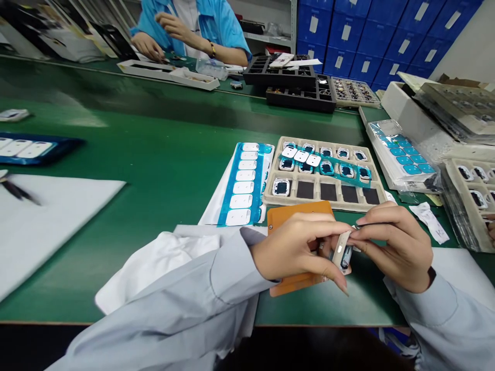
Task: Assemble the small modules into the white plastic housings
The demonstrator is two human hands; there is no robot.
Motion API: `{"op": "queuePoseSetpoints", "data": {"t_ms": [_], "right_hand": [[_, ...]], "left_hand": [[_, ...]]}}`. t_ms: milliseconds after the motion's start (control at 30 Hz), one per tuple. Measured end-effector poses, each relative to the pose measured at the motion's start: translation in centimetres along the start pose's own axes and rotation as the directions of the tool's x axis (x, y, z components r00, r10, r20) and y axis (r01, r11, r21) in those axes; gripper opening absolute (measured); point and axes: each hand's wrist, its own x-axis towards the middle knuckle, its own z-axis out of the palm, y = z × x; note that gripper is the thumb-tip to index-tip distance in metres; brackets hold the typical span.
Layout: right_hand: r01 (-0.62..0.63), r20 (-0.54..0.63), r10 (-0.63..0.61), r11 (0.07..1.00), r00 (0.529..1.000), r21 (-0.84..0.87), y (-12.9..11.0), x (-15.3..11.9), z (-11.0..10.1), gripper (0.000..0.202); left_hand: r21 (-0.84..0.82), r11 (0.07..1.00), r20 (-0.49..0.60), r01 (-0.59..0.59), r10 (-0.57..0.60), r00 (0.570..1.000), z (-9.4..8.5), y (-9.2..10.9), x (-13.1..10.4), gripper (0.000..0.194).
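My left hand is closed around a small watch case, tilted on edge above the front of the bench. The case has a pale side with a slot in it, and some of its inside shows. At the case's upper edge, the fingers of my right hand are pinched together. They grip a thin dark tool, whose tip is hidden by the fingers. Under my left hand lies an orange pad. Just beyond it, a beige tray holds several watch cases, with strips of blue film across some.
Left of the tray lies a blue sheet of white stickers. A white cloth rests by my left sleeve. Stacked trays and a bagged blue sheet stand at right. Across the bench sits a person in a blue jacket.
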Motion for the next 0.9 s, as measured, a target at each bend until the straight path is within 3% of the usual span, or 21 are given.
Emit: {"op": "queuePoseSetpoints", "data": {"t_ms": [367, 567, 767, 900], "right_hand": [[-0.01, 0.146, 0.003, 0.999, 0.989, 0.044, 0.4, 0.2, -0.5, 0.005], [0.009, 0.164, -0.013, 1.0, 0.986, 0.024, 0.5, 0.3, -0.8, 0.007], [-0.064, 0.091, 0.051, 0.987, 0.995, 0.15, 0.2, -0.2, -1.5, 0.007], [-0.107, -0.105, 0.155, 0.924, 0.982, 0.367, 0.3, -0.8, -1.6, 0.01]], "left_hand": [[0.038, 0.999, 0.018, -0.023, 0.022, 1.0, 0.2, -0.2, 0.3, 0.038], [0.005, 1.0, -0.014, -0.028, 0.028, 1.0, 0.2, -0.2, 0.2, 0.044], [-0.101, 0.993, -0.125, 0.061, -0.074, 0.989, 0.1, -0.3, 0.1, 0.057], [-0.293, 0.952, -0.23, 0.088, -0.16, 0.96, 0.3, -0.8, 0.2, 0.063]]}}
